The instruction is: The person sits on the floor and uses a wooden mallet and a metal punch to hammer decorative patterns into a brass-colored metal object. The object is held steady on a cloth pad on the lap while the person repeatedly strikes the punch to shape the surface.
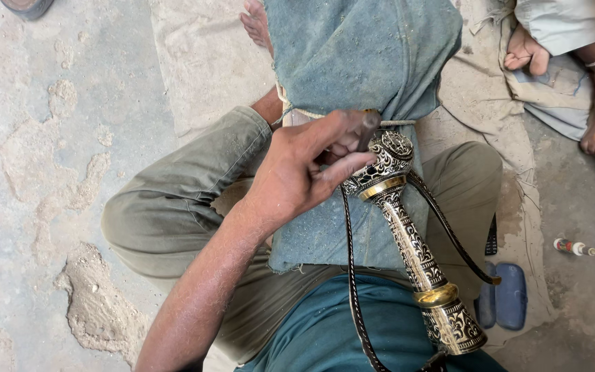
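There's the staff (416,248), a long ornate shaft running slantwise across the lap, its knobbed head up by the knees and its foot down near the waist. Black-and-silver scrollwork covers it all the way along. One brass band sits just under the head, another lower down, above a wider engraved collar. The head rests against the blue cloth (359,76) draped over the lap. A thin dark tool (368,129) stands just above the head, its tip at the engraved top. A braided black cord (352,289) loops down on both sides of the shaft.
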